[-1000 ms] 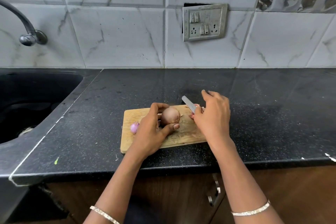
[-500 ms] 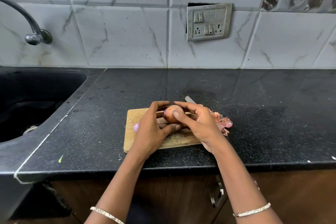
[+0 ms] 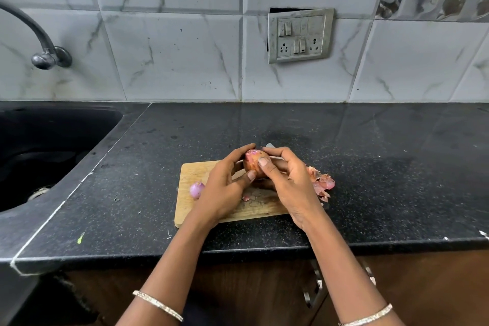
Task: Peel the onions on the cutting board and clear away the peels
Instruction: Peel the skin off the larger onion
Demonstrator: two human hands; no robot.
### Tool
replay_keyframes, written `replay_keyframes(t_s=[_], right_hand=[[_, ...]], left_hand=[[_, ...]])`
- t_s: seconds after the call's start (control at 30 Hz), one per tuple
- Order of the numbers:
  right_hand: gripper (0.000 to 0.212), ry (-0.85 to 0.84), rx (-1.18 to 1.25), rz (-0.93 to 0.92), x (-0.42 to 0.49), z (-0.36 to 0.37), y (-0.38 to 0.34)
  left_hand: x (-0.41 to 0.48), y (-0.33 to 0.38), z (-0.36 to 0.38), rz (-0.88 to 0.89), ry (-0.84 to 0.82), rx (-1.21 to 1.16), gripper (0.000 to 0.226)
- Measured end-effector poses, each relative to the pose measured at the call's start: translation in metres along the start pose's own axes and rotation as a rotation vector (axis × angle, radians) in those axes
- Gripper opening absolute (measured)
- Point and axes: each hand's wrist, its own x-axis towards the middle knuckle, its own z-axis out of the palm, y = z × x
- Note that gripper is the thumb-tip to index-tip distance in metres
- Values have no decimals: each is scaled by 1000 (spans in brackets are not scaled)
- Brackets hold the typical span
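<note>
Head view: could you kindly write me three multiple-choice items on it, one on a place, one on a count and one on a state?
1. Where is the pile of peels? A) in a bowl B) beside the cutting board's right end C) left of the board
2. How many onions show? A) two B) four C) five
3. How is the brown-skinned onion held? A) lying untouched B) balanced on a plate C) gripped by the left hand and the right hand

Key: 1 B, they lie just beyond the right hand; 2 A, the held one plus a small purple onion on the board; 3 C, fingers of both curl round it.
</note>
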Motion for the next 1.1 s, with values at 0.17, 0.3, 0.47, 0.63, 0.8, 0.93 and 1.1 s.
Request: replay_keyframes(t_s=[0.17, 0.3, 0.47, 0.63, 0.8, 0.93, 1.1], right_hand=[[29, 29, 37, -27, -3, 0, 0], [27, 64, -68, -65, -2, 0, 4], [9, 79, -119, -114, 0, -2, 7], [20, 39, -123, -95, -2, 0, 4], [18, 91, -135, -118, -2, 1, 4], [18, 143, -181, -131, 2, -3, 11], [21, 156, -215, -148, 3, -4, 12]], left_hand=[[-2, -6, -5, -15, -35, -20, 56], [-3, -6, -4, -59, -90, -77, 66], [-1, -11, -1, 23, -37, 110, 72], [0, -13, 0, 14, 5, 83, 68], [-2, -14, 1, 31, 25, 19, 50], [-1, -13, -1, 42, 11, 11, 50], [0, -16, -2, 36, -3, 21, 53]])
